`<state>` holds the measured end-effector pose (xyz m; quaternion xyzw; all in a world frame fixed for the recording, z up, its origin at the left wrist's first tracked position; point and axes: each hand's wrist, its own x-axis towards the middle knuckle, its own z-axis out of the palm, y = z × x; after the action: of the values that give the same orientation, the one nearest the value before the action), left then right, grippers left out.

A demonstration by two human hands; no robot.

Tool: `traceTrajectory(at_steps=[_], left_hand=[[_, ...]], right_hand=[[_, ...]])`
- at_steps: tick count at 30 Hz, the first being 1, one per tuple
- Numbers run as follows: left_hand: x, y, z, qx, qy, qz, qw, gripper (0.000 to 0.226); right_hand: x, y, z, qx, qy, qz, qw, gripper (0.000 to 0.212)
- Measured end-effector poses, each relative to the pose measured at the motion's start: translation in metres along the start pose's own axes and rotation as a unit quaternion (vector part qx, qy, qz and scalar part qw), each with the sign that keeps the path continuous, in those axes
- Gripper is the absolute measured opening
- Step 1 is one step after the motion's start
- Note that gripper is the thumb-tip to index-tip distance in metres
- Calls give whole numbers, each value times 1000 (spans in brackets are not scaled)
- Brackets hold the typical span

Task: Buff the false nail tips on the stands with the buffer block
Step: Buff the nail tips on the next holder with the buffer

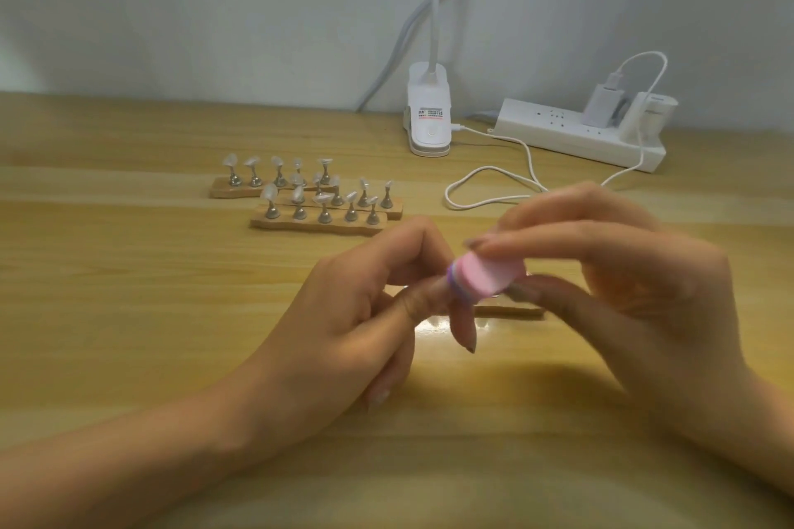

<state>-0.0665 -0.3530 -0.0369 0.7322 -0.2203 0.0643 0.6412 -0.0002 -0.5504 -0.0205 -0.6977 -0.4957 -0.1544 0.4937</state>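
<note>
Above the desk (129,314), right fingers (537,246) pinch the light-looking, spongy buffer block (481,277) by its sides; left fingers (386,247) curl alongside, hold unclear.

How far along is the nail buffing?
Done: unclear; tips on the three far strips show no visible difference. In hand: right hand grips the pink block at whatever the left hand pinches, hidden behind it. Left: possibly all those tips.
</note>
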Motion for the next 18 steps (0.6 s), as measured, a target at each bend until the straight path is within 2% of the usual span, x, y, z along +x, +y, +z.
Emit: traceTrajectory(at_steps=[18], left_hand=[[0,1,0,-2,-16,-7,1000,13]], right_hand=[[2,0,-1,-8,-2,-6,1000,22]])
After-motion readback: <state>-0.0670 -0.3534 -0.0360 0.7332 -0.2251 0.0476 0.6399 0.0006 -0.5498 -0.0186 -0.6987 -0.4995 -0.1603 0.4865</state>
